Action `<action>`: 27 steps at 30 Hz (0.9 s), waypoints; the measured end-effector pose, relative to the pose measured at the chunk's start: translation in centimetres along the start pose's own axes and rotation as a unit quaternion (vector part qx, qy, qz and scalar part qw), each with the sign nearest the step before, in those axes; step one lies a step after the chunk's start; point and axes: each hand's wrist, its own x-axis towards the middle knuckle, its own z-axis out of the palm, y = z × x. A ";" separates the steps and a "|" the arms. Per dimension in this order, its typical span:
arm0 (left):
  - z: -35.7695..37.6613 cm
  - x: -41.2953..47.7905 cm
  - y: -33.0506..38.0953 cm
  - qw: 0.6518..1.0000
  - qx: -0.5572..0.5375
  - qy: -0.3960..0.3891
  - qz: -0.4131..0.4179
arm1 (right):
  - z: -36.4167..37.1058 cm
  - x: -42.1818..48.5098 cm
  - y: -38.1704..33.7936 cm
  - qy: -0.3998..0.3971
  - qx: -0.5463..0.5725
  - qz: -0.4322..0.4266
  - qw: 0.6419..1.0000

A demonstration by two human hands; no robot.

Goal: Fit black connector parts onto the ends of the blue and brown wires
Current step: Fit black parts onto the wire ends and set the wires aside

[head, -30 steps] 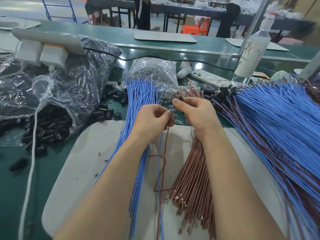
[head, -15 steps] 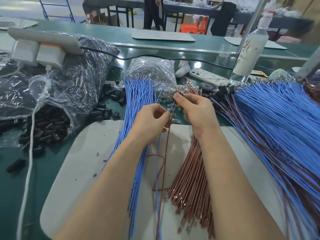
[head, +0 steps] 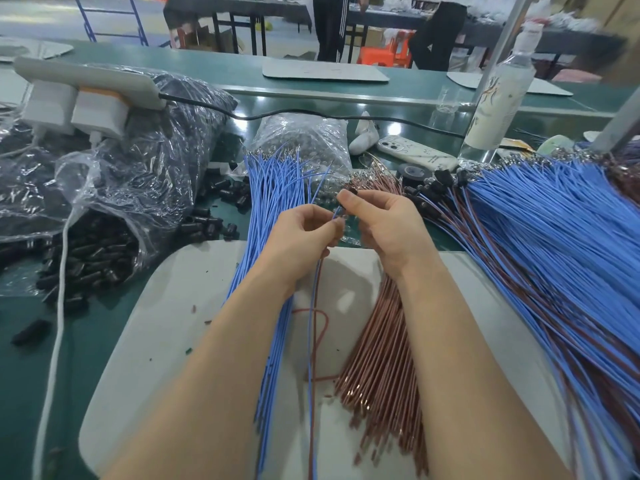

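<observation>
Pinching connector [head: 350, 192] at right hand [head: 388, 225] fingertips | left hand [head: 302, 233] gripping wires [head: 313, 306] just below it | both hovering over desk [head: 104, 327]

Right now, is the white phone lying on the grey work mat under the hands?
No, the white phone lies on the green table beyond the grey mat, near the plastic bottle.

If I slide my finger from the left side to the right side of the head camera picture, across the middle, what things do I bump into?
Spilled pile of small black plastic connector parts → loose bundle of blue wires → left hand → right hand → big fanned heap of blue and brown wires with connectors fitted.
</observation>
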 end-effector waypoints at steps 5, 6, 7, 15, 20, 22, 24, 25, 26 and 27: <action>0.0 -0.1 0.0 1.000 0.015 -0.005 -0.006 | -0.3 -0.2 -0.5 0.031 0.028 -0.015 0.999; 0.0 -0.1 0.0 1.000 0.017 -0.007 -0.007 | -0.4 -0.2 -0.6 0.036 0.032 -0.017 0.999; -0.1 -0.1 0.0 1.000 0.016 -0.008 -0.007 | -0.4 -0.2 -0.6 0.039 0.033 -0.017 0.999; 0.0 -0.1 0.0 1.000 0.010 -0.011 0.017 | -0.5 -0.4 -0.7 0.032 0.025 -0.021 0.999; 0.0 0.0 -0.1 0.999 0.005 0.001 0.039 | 0.0 -0.2 -0.3 0.006 -0.009 -0.013 1.000; 0.0 0.1 -0.2 0.999 0.011 0.003 0.040 | 0.1 -0.1 -0.2 0.004 -0.010 -0.012 1.000; -0.1 0.1 -0.2 0.999 0.015 0.003 0.038 | 0.1 -0.1 -0.2 0.008 -0.014 -0.014 1.000; -0.1 0.1 -0.3 0.999 0.016 0.002 0.037 | 0.0 -0.1 -0.2 0.012 -0.015 -0.015 1.000; -0.1 0.1 -0.3 0.999 0.019 0.002 0.035 | -0.1 -0.1 -0.2 0.014 -0.017 -0.015 1.000; -0.1 0.1 -0.3 0.999 0.022 0.002 0.031 | -0.1 -0.1 -0.3 0.016 -0.017 -0.016 1.000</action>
